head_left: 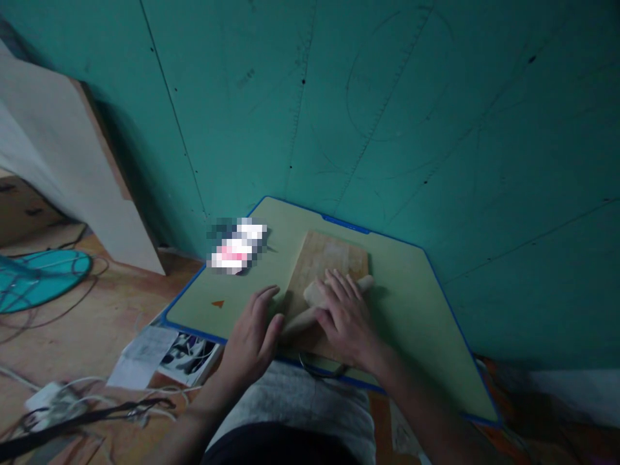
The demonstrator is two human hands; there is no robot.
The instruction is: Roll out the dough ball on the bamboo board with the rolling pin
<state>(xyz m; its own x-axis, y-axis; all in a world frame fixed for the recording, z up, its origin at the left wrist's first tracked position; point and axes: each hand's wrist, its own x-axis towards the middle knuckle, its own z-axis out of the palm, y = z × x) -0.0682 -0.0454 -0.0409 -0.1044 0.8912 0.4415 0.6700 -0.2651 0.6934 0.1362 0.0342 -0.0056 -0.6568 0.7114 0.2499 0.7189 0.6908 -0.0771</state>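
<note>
A wooden cutting board (336, 250) lies on a pale green tabletop with a blue rim. Across the board, slanting from lower left to upper right, is a pale stick that looks like a rolling pin (299, 322). Beside it sits a pale, flattened piece that looks like dough (314, 294), partly covered by my fingers. My right hand (346, 316) rests over the rolling pin and the dough, fingers stretched out and slightly spread. My left hand (256, 332) hovers by the pin's left end, thumb and fingers apart, with nothing in it. What lies beneath my right palm is hidden.
A blurred-out rectangular item (237, 247) and a small orange triangle (217, 303) are on the left of the tabletop (416, 310). A green wall (368, 97) stands right behind. Cables, a power strip (53, 403) and an open box (188, 355) are on the left below.
</note>
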